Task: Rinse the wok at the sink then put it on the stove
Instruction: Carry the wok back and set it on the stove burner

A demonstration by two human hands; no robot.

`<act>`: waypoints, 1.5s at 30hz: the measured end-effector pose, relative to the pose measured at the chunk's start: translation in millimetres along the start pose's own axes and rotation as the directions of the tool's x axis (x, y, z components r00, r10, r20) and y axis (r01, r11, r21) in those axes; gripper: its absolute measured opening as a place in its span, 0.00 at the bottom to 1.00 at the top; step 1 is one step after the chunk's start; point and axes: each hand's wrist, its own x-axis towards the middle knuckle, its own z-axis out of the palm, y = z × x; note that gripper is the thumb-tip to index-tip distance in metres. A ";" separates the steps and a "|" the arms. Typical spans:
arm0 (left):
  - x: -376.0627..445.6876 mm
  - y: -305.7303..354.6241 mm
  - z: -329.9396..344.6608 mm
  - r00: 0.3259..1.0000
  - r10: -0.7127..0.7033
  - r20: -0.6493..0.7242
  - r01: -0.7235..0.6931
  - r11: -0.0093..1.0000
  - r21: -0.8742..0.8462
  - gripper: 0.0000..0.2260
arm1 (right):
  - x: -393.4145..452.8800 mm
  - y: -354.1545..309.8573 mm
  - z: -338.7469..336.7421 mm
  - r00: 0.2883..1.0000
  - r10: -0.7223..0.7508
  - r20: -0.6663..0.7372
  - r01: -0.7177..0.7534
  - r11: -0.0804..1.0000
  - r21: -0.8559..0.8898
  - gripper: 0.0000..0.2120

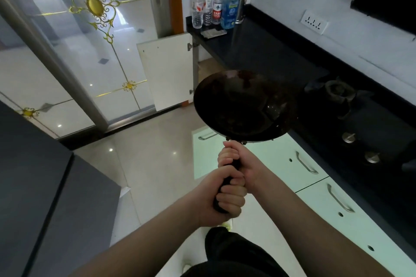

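A dark, round wok hangs in the air over the floor, just left of the black counter's front edge. Both hands grip its black handle. My right hand holds the handle close to the wok's rim. My left hand is wrapped round the handle's lower end. The stove burner sits on the dark counter to the right of the wok, with two metal knobs nearer to me. No sink is in view.
Several bottles and a utensil holder stand at the counter's far end. An open white cabinet door juts out below them. White drawers with metal handles run under the counter. A glass sliding door is at left, a dark cabinet at near left.
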 end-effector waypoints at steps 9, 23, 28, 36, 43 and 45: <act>68.9 105.0 16.2 0.997 -0.057 0.052 0.057 0.998 -0.008 0.14 | 40.9 -107.4 36.9 0.998 -0.060 0.016 0.058 0.994 0.087 0.19; 136.7 219.3 10.7 0.986 -0.134 0.102 0.141 0.988 -0.065 0.14 | 106.8 -206.4 69.5 0.997 -0.072 -0.017 0.073 0.989 0.130 0.19; 147.9 266.8 -5.0 0.972 -0.207 0.108 0.209 0.978 -0.010 0.14 | 139.3 -224.8 85.0 0.987 -0.153 -0.042 0.158 0.970 0.186 0.19; 155.0 346.6 -22.5 0.907 -0.374 0.192 0.370 0.927 0.058 0.14 | 180.6 -247.7 121.3 0.939 -0.327 -0.102 0.342 0.916 0.211 0.22; 177.9 378.9 -15.6 0.900 -0.425 0.099 0.406 0.898 0.168 0.14 | 188.4 -272.2 126.2 0.905 -0.407 -0.124 0.425 0.869 0.252 0.21; 193.2 386.7 -15.0 0.886 -0.450 0.111 0.430 0.888 0.163 0.14 | 190.8 -286.2 123.2 0.903 -0.409 -0.131 0.430 0.862 0.268 0.22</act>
